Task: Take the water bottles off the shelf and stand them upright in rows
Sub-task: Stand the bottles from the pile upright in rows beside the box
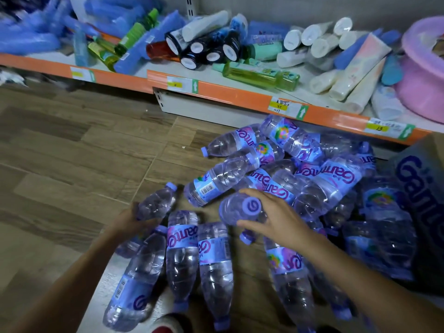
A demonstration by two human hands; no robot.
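Observation:
Several clear water bottles with purple caps and purple-blue labels lie in a heap (310,169) on the wooden floor below the shelf. My left hand (131,219) grips one bottle (157,204) near its base, cap pointing up and away. My right hand (271,216) holds a second bottle (236,209) by its shoulder, thumb and fingers curled round it, the cap facing the camera. Three more bottles (182,255) lie side by side on the floor between my arms, and another (288,275) lies under my right forearm.
The orange-edged shelf (240,94) at the back carries lying tubes, blue packs, green bottles and dark jars. A pink basin (422,75) sits at its right end. A cardboard box (425,188) with purple lettering stands at right. Bare wooden floor (72,164) stretches to the left.

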